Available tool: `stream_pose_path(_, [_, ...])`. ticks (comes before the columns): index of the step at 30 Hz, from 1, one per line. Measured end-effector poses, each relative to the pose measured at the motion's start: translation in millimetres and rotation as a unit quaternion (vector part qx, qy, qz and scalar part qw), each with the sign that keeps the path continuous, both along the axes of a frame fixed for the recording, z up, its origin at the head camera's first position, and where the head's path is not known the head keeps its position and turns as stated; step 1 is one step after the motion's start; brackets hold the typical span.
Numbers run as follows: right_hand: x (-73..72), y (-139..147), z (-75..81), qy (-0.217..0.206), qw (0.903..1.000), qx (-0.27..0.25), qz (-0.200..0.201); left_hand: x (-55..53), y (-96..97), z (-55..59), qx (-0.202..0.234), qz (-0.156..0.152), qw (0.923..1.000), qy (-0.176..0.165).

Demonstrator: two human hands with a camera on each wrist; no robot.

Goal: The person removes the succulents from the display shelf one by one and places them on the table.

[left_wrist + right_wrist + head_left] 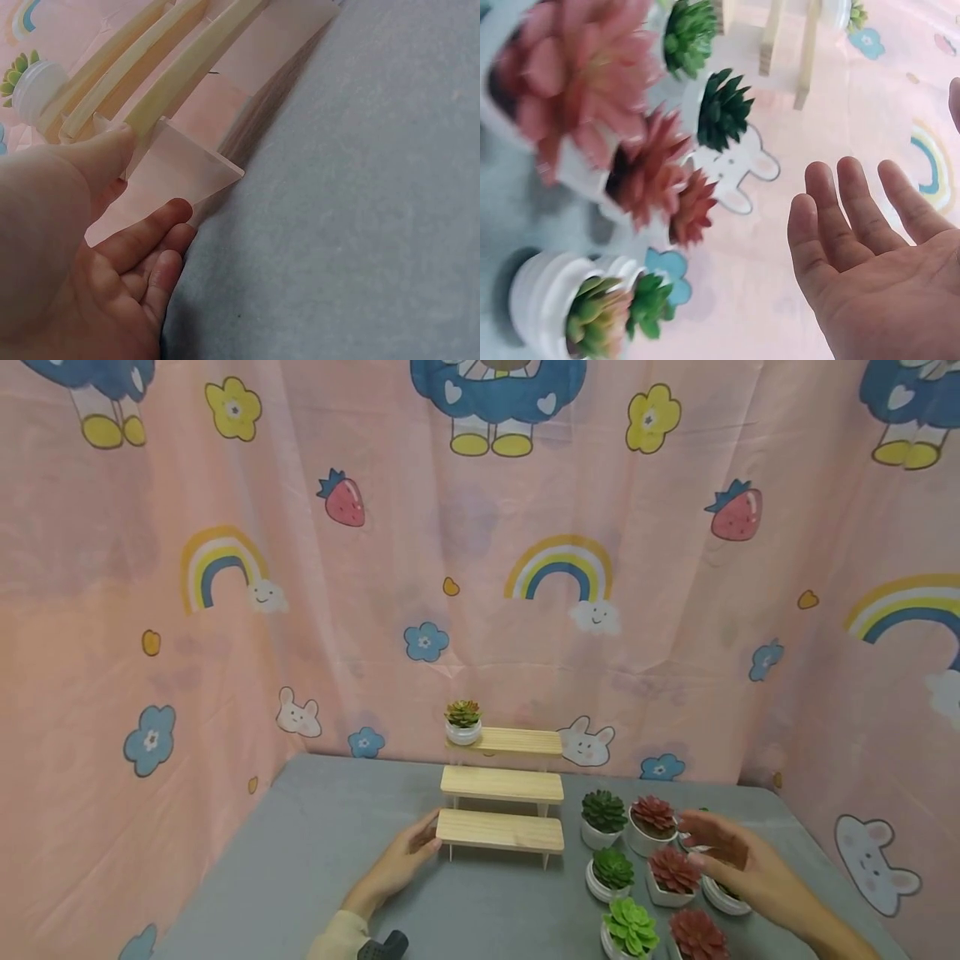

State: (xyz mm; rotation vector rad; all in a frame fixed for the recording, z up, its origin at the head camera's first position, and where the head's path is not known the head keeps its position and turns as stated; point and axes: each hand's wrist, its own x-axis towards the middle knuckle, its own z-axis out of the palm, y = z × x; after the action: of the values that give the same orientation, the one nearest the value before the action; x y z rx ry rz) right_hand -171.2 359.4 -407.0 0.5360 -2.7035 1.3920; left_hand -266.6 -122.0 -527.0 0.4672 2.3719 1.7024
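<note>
My left hand (pixel 407 853) is at the left end of a three-step wooden display stand (pixel 501 831). In the left wrist view its thumb (pixel 112 146) lies against the end of the lowest board, while the relaxed fingers (pixel 161 229) rest by the translucent side support (pixel 176 176). A small succulent in a white pot (pixel 463 723) sits on the left of the top step. Over the potted succulents at the right hovers my right hand (pixel 750 864), fingers spread and holding nothing. Closest to it are a red succulent (pixel 673 870) and a partly hidden white pot (pixel 726 897).
Several more potted succulents stand right of the stand, among them a dark green one (pixel 603 814), a light green one (pixel 631 927) and another red one (pixel 697 935). A pink patterned curtain (pixel 480 677) hangs behind the grey table (pixel 300 827).
</note>
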Motion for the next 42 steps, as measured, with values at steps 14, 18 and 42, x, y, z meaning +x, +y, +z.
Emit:
stream_pose_path(14, [-21.5,-37,26.7,0.007,0.9998,-0.001,0.021,1.9,-0.3,-1.0,-0.003,0.006,1.0000,-0.002])
stream_pose_path(18, [-28.9,-45,27.8,0.012,0.9993,-0.015,0.034,1.1,-0.8,-1.3,-0.001,0.003,1.0000,-0.002])
stream_pose_path(42, [-61.0,-80,26.6,0.027,0.9978,-0.023,0.056,-1.4,-1.3,-2.2,-0.015,0.001,0.9998,0.010])
